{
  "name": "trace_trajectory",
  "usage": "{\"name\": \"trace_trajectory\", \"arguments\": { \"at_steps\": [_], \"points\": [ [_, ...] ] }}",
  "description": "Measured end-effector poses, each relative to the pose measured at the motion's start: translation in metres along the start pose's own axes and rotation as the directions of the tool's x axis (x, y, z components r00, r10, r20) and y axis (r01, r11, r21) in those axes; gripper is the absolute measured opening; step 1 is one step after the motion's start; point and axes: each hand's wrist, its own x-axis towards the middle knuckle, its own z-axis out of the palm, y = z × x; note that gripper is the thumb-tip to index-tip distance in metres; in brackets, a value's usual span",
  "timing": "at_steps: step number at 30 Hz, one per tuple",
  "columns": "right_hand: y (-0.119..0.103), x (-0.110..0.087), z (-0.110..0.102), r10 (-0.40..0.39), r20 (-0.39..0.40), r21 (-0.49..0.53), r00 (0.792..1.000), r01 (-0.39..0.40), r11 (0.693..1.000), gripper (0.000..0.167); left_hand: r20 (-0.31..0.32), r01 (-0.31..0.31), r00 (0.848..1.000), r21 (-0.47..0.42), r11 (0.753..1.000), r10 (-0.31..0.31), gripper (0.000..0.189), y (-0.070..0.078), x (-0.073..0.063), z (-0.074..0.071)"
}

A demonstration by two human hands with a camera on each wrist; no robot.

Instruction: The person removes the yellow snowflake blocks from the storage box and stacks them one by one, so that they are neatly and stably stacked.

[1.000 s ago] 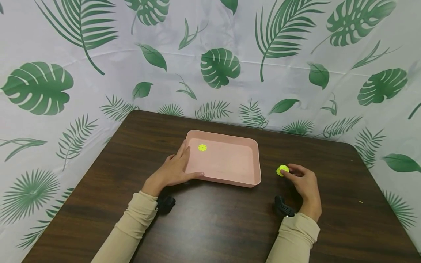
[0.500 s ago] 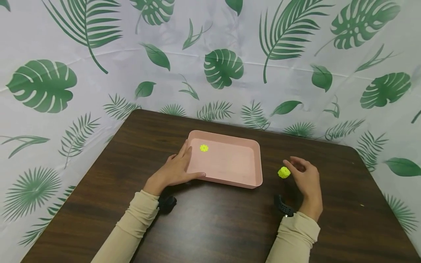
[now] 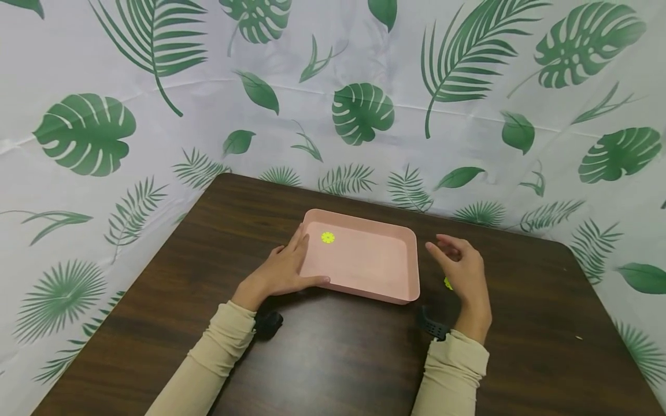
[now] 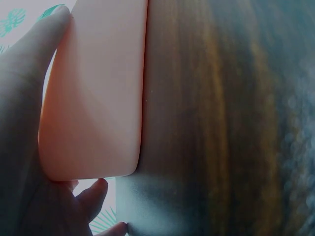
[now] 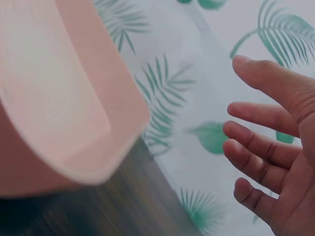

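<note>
A shallow pink tray (image 3: 364, 267) lies on the dark wooden table. My left hand (image 3: 278, 271) rests against its left end, thumb along the front rim and fingers along the left side; the left wrist view shows the thumb beside the tray wall (image 4: 98, 88). One flat yellow flower-shaped piece (image 3: 328, 237) lies in the tray's far left part. My right hand (image 3: 465, 277) hovers right of the tray with fingers apart and nothing between them; the right wrist view confirms the bare fingers (image 5: 261, 160). Another yellow piece (image 3: 448, 283) shows past that hand, mostly hidden by it.
Black wrist devices sit on the left wrist (image 3: 268, 325) and the right wrist (image 3: 432, 325). A white cloth (image 3: 302, 98) printed with green leaves hangs behind the table (image 3: 333, 358). A tiny pale speck (image 3: 578, 337) lies on the table at right.
My right hand has let go of the yellow piece, then moved left and away toward the tray. My left hand stays at the tray. The head view has shifted slightly.
</note>
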Motion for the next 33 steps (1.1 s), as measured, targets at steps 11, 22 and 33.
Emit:
{"name": "trace_trajectory", "arguments": {
  "at_steps": [11,22,33],
  "points": [
    [-0.028,0.011,0.033,-0.092,0.068,0.039,0.993,0.09,0.995,0.043,-0.009,0.002,1.0,0.008,1.0,-0.002,0.122,-0.002,-0.001,-0.002],
    [-0.055,0.022,0.077,-0.158,0.177,0.125,0.971,0.137,0.983,0.044,-0.005,0.008,1.0,-0.009,1.0,-0.008,0.121,-0.001,-0.001,-0.002],
    [-0.079,0.029,0.117,-0.201,0.244,0.133,0.949,0.173,0.976,0.044,-0.001,0.012,1.0,-0.007,1.0,-0.012,0.122,-0.003,0.0,0.0]
  ]
}}
